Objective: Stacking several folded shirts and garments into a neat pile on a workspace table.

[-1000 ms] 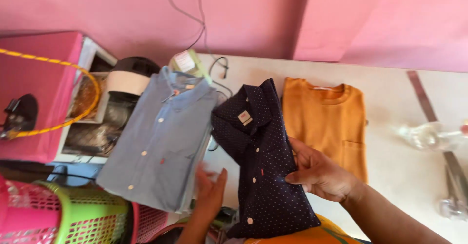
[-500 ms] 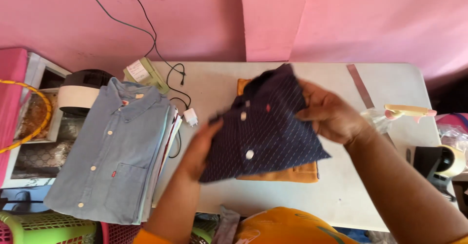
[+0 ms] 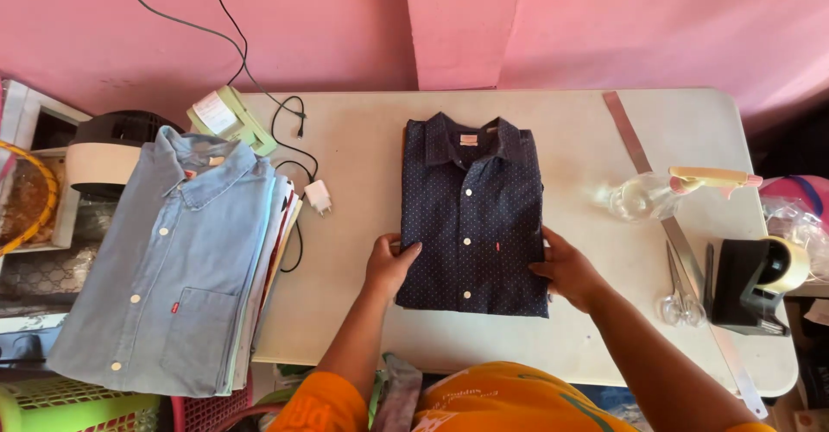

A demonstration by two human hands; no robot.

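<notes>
Lifted a moment ago, navy dotted shirt [image 3: 473, 216] now lies flat, covering the orange one; left hand [image 3: 390, 264] and right hand [image 3: 566, 270] press its edges open-palmed, squaring the fold; straightening comes next

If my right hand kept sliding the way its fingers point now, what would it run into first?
The right hand points leftward and already touches the folded navy dotted shirt, so it would likely push into that shirt's right edge first.

A pale cream, round-cornered table [image 3: 363, 151] stands against a pink wall. At its middle lies a folded navy dotted shirt [image 3: 473, 216], collar toward the wall. On the left edge, a stack of folded garments topped by a light blue denim shirt [image 3: 173, 259] overhangs. Between them lie a white charger plug [image 3: 318, 196] with black cable [image 3: 289, 134]. To the right rest a long metal ruler [image 3: 656, 190], clear spray bottle [image 3: 665, 192], scissors [image 3: 680, 290] and black tape dispenser [image 3: 756, 285].
</notes>
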